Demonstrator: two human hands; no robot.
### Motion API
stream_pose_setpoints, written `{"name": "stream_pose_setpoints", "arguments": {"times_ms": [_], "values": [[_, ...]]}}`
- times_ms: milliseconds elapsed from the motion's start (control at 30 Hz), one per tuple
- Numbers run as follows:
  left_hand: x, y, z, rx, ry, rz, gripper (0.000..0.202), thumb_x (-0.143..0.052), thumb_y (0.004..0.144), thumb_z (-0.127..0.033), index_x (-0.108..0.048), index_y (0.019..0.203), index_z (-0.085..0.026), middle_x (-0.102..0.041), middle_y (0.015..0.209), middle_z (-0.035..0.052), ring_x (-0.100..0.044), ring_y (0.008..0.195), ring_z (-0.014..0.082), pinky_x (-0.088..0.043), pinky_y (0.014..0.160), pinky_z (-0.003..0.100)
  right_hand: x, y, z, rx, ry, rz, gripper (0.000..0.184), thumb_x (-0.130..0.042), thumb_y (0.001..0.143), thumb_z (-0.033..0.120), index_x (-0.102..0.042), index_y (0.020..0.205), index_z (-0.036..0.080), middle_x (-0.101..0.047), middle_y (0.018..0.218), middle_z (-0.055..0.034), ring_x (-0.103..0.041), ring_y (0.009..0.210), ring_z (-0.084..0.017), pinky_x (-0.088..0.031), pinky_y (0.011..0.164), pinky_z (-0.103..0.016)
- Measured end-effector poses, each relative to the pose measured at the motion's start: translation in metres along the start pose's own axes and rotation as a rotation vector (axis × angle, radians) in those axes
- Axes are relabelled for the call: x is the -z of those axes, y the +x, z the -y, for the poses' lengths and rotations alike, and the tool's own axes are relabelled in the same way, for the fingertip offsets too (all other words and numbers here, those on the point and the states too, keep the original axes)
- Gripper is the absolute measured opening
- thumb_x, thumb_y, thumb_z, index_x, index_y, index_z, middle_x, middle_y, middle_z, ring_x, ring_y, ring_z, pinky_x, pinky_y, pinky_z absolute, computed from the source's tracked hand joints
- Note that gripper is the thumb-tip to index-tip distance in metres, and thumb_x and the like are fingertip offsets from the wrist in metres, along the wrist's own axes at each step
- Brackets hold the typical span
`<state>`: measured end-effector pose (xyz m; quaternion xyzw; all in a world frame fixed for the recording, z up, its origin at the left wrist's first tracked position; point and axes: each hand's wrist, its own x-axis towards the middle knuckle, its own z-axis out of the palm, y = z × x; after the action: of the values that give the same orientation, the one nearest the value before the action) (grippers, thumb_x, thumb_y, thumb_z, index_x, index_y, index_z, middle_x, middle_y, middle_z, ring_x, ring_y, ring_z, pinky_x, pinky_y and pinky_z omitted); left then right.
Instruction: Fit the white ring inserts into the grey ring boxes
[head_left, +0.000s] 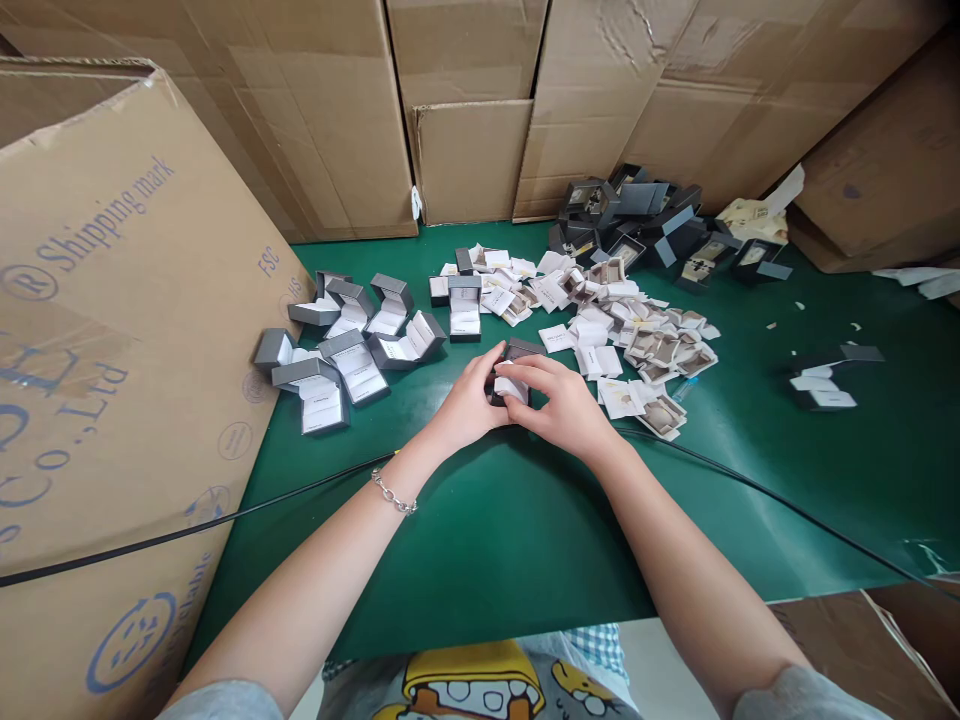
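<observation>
Grey hinged box (520, 351): rigid, matt, square-cornered, at mid-centre of the green mat (487, 540). Left hand (469, 405) and right hand (566, 405) both curl closed around it, fingertips on a white card insert (510, 388). Step, by appearance: seating the insert, which calls for even pressure. Left: open lined boxes (352, 350). Right: heap of loose inserts (637, 340).

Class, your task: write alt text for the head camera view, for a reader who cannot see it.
The left hand and right hand together hold a small grey box on a green table. Open grey boxes lie to its left, white cards to its right and darker boxes behind, with cardboard cartons around the table.
</observation>
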<state>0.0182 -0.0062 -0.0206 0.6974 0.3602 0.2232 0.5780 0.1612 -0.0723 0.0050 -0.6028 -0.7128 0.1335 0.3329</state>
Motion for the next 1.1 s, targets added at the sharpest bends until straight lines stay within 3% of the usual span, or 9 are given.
{"name": "stream_pose_setpoints", "arguments": {"times_ms": [200, 533, 800, 1100], "values": [[0.0, 0.001, 0.002, -0.001, -0.015, 0.001, 0.087, -0.069, 0.063, -0.028, -0.029, 0.14, -0.028, -0.031, 0.143, 0.0099, -0.048, 0.116, 0.0251, -0.043, 0.098, 0.038, 0.003, -0.001, -0.002, 0.058, -0.069, 0.036, 0.031, -0.051, 0.08, 0.02, -0.063, 0.108, 0.024, -0.06, 0.103, -0.0065, -0.058, 0.093, -0.021, -0.05, 0.083, -0.035], [-0.001, 0.001, 0.0, -0.009, 0.028, -0.015, 0.089, -0.072, 0.061, -0.029, -0.031, 0.139, -0.026, -0.034, 0.141, 0.011, -0.044, 0.121, 0.0274, -0.037, 0.104, 0.042, 0.004, 0.001, -0.001, 0.016, -0.028, 0.113, 0.026, -0.047, 0.088, 0.027, -0.061, 0.11, 0.024, -0.057, 0.105, -0.0069, -0.055, 0.097, -0.02, -0.047, 0.086, -0.036], [-0.002, 0.001, -0.001, -0.042, 0.111, 0.008, 0.087, -0.066, 0.065, -0.027, -0.024, 0.141, -0.023, -0.032, 0.141, 0.0125, -0.042, 0.123, 0.0277, -0.041, 0.101, 0.039, 0.003, 0.0, 0.008, -0.045, -0.041, 0.15, 0.024, -0.047, 0.083, 0.02, -0.061, 0.103, 0.022, -0.054, 0.105, -0.0069, -0.052, 0.095, -0.02, -0.046, 0.083, -0.034], [-0.002, -0.001, -0.004, -0.038, 0.152, 0.005, 0.085, -0.065, 0.067, -0.027, -0.024, 0.141, -0.024, -0.03, 0.142, 0.0114, -0.039, 0.127, 0.0277, -0.043, 0.1, 0.037, 0.003, -0.001, 0.011, -0.109, -0.05, 0.158, 0.023, -0.049, 0.086, 0.028, -0.061, 0.105, 0.023, -0.054, 0.107, -0.0058, -0.051, 0.099, -0.02, -0.044, 0.084, -0.032]]}}
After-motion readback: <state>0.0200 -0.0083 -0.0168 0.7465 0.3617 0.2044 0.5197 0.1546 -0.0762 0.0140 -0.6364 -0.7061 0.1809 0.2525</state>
